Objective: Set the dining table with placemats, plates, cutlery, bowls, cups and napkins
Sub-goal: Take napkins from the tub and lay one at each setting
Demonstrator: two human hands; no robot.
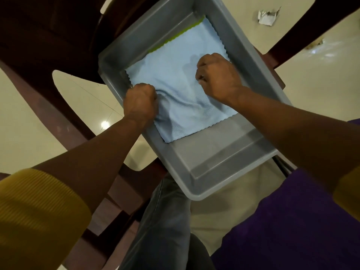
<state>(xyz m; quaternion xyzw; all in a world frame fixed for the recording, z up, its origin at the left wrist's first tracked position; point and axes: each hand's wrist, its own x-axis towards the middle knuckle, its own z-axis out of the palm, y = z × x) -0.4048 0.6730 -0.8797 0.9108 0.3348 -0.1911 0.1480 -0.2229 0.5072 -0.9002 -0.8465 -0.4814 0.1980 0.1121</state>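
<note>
While bunching blue napkin [181, 90]: both hands [180, 90].

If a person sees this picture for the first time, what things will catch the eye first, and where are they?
First, the light blue cloth lying in the grey tray at the centre, with a green edge showing beneath its far side. Next, both hands on it: the left hand grips its bunched left edge, the right hand is curled on its right part.

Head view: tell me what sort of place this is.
Probably a home dining room: dark chairs on a glossy cream floor, and a grey bin holding a blue cloth that both hands grip.
</note>
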